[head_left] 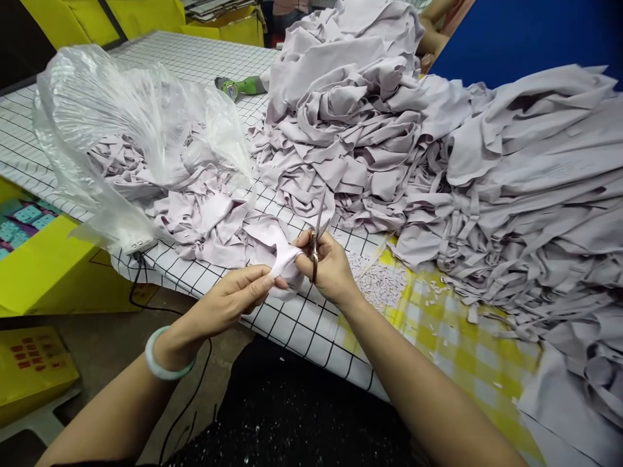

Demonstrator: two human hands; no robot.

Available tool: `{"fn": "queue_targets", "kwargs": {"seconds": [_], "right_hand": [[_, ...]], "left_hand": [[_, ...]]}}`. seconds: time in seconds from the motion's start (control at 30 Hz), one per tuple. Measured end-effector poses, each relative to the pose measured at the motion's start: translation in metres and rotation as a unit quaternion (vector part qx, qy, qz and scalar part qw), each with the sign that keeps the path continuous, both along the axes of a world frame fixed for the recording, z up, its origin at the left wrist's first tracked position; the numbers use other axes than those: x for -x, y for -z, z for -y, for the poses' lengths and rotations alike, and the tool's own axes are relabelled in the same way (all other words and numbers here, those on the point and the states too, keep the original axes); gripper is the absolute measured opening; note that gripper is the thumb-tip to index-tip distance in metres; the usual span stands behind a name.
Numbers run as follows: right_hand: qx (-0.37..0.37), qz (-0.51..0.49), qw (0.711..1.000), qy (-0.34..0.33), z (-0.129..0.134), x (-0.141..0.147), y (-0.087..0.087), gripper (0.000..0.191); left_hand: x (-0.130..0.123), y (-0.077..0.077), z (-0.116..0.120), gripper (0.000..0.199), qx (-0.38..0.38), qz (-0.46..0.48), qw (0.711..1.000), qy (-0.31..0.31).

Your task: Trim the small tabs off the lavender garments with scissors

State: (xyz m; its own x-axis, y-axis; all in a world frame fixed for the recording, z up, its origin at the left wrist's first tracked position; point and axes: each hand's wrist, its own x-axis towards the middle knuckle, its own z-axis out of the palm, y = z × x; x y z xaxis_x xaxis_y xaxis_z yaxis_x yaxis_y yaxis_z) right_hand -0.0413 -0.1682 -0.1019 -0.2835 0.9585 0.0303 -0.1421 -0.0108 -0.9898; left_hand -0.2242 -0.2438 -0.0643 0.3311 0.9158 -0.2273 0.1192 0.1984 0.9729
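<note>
Near the front edge of the table, my left hand (246,288) pinches a pale lilac fabric piece (285,256) between thumb and fingers. My right hand (328,266) is wrapped around a pair of scissors (315,240), whose blades point up and away from me. Its thumb and fingertips also touch the right side of the same fabric piece. Just beyond my hands lies a loose heap of lilac fabric pieces (209,217), spilling out of a clear plastic bag (121,104). Small fabric clippings (382,282) are scattered to the right of my right hand.
Tall piles of lilac fabric (350,117) fill the back and right of the grid-patterned table (195,52). A green-handled tool (243,85) lies behind the bag. Yellow boxes (53,266) stand at the left, by a power strip (139,245) and its cable. Another person's arm (433,29) shows behind the piles.
</note>
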Motion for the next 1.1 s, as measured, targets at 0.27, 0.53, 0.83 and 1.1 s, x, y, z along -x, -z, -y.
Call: {"fn": "queue_targets", "kwargs": {"seconds": [0.27,0.53,0.83,1.1], "right_hand": [[0.016,0.018,0.999,-0.039,0.002,-0.013,-0.01,0.02],[0.069,-0.046,0.993,-0.087,-0.009,-0.009,-0.032,0.019],[0.154,-0.134,0.969,-0.142,-0.023,0.0,-0.05,0.028],[0.27,-0.181,0.934,-0.146,0.006,0.023,-0.006,0.04]], "left_hand": [[0.002,0.011,-0.009,0.016,-0.159,-0.16,0.963,-0.148],[0.013,0.003,-0.017,0.02,-0.296,-0.263,0.917,-0.049],[0.026,-0.013,-0.005,0.02,-0.24,-0.149,0.959,-0.012],[-0.019,-0.014,-0.008,0.026,-0.266,-0.043,0.96,-0.074]]}}
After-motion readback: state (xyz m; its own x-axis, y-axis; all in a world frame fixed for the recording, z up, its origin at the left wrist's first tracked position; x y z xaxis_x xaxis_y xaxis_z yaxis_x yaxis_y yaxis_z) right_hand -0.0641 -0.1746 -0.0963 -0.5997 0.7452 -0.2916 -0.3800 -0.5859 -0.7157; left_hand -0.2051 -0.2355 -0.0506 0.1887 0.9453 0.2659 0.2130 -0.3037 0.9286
